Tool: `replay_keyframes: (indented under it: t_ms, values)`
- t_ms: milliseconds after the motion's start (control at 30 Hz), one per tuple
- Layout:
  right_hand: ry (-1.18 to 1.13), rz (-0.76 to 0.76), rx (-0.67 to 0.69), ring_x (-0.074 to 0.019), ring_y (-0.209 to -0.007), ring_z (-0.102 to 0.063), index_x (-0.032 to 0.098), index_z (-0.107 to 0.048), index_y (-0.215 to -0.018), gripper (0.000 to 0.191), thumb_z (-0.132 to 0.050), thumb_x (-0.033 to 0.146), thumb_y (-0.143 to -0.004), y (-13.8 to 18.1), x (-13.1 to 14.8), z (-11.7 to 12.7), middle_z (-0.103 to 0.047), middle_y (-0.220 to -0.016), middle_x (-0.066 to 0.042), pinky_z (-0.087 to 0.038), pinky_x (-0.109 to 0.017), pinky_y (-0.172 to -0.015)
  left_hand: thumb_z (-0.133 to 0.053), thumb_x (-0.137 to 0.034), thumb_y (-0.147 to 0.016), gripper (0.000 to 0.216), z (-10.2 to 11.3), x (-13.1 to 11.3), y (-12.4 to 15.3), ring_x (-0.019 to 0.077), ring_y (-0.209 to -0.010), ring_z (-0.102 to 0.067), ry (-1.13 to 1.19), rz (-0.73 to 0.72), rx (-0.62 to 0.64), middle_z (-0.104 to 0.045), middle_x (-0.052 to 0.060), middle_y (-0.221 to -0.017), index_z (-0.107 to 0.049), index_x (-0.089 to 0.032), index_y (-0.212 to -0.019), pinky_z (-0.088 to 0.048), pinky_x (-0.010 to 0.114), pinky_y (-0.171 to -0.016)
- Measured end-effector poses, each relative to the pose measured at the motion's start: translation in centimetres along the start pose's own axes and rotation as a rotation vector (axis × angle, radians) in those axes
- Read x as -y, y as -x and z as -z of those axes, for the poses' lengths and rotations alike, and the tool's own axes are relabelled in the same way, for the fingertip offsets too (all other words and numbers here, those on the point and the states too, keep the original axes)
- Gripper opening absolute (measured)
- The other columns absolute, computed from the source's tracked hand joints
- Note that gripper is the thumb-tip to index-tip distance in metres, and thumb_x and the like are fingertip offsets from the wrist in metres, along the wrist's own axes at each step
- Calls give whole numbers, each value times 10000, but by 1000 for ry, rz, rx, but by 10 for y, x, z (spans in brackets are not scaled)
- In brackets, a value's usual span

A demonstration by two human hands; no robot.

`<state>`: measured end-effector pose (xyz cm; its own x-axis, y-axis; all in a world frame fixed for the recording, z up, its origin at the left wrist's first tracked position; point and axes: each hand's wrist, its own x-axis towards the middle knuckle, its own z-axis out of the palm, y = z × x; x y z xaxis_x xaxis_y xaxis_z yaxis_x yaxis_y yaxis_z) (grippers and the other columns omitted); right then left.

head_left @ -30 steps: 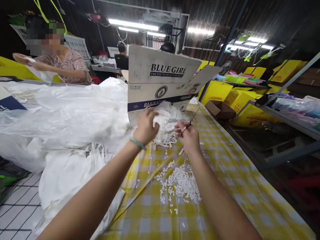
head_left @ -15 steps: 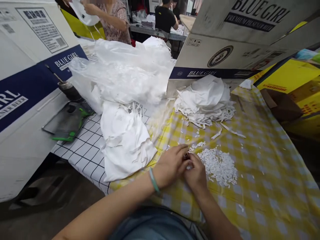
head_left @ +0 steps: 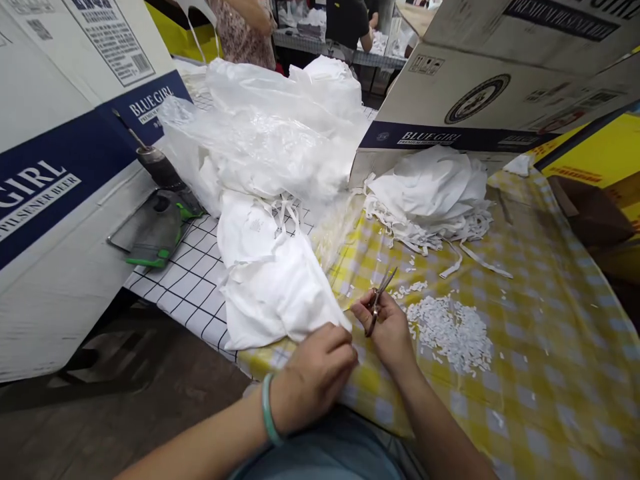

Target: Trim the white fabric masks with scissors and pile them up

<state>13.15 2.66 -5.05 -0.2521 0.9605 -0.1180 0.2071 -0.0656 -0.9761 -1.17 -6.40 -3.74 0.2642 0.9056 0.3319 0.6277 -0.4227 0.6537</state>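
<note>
Pinching left hand [head_left: 320,367]: closed on the near corner of the white cloth piece [head_left: 270,287], as far as I can tell.
Right hand [head_left: 393,333]: curled round the scissors [head_left: 383,288], blades pointing up and away.
White cloth piece: flat-ish near the close edge, partly on the yellow checked cover [head_left: 540,347], partly on the white grid cover [head_left: 187,287].
Scissors: pretty near the left hand, so a careless turn could nick skin or snag fabric imo.
Clippings heap [head_left: 455,337]: just beside the right hand, a dragging wrist might scatter it.
Cloth corner: yank too hard and the layers could bunch or slide off.
Vs half a second ago: hands were together, scissors mostly hidden; now they're apart, blades showing, left one's on the cloth.
</note>
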Motion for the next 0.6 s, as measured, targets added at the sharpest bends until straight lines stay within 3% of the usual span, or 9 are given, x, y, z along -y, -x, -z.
replay_keyframes:
  t_ms: [67, 133, 200, 233, 300, 367, 433, 500, 600]
  values:
    - [-66, -38, 37, -146, -707, -562, 210, -530, -832, 361, -752, 477, -737, 2, -5, 0, -579, -768, 15, -466, -287, -693, -460, -147, -935, 142, -1, -8, 6, 172, -837, -551, 132, 2, 58, -614, 77, -914, -564, -168, -841, -486, 284, -748]
    - [-70, -54, 43, -150, -731, -577, 212, -529, -841, 343, -754, 451, -742, 4, -11, 3, -590, -788, 10, -473, -291, -713, -484, -141, -919, 97, 14, 2, 1, 170, -853, -570, 183, 53, 38, -615, 75, -908, -559, -167, -864, -504, 281, -768]
    - [-48, -57, 53, -152, -748, -583, 214, -533, -850, 311, -739, 429, -762, 6, -17, 5, -597, -802, 6, -474, -295, -729, -463, -102, -896, 114, 39, 32, -19, 175, -870, -584, 92, 102, -42, -615, 83, -915, -561, -157, -917, -519, 294, -789]
    - [-39, -54, 59, -153, -753, -584, 214, -535, -854, 298, -732, 421, -771, 8, -18, 4, -600, -808, 4, -474, -297, -737, -451, -70, -866, 162, 53, 52, -34, 193, -907, -585, -62, 120, -94, -617, 106, -964, -572, -145, -945, -519, 325, -821]
    - [-36, -44, 65, -154, -758, -585, 216, -535, -863, 287, -730, 408, -776, 10, -18, 3, -605, -820, 1, -475, -303, -746, -439, -15, -799, 262, 77, 95, -71, 278, -1094, -539, -331, 173, -111, -592, 177, -1141, -611, -125, -964, -469, 462, -948]
    - [-25, -18, 61, -156, -762, -585, 217, -538, -868, 275, -731, 393, -781, 12, -16, 1, -609, -823, 0, -474, -310, -756, -476, -15, -755, 264, 94, 132, -107, 325, -1174, -505, -377, 167, -47, -602, 180, -1160, -649, -134, -916, -417, 536, -1004]
    - [18, 12, 51, -159, -768, -583, 219, -550, -874, 242, -718, 376, -798, 14, -14, 2, -613, -826, -3, -472, -320, -767, -522, -57, -748, 172, 104, 150, -132, 295, -1099, -557, -386, 132, 40, -650, 139, -1042, -656, -156, -796, -449, 479, -985]
    - [62, 38, 29, -164, -775, -580, 222, -556, -880, 209, -699, 362, -819, 16, -11, 3, -615, -832, -7, -471, -332, -776, -512, -107, -788, 148, 107, 142, -139, 246, -929, -606, -394, 100, 91, -658, 113, -907, -647, -158, -754, -502, 397, -866]
    - [37, 117, -26, -172, -854, -585, 238, -516, -906, 299, -762, 334, -766, 17, -1, 2, -623, -946, -16, -470, -343, -828, -410, -176, -887, 249, 101, 89, -117, 206, -749, -582, -395, 66, 83, -638, 114, -860, -655, -131, -870, -479, 331, -678]
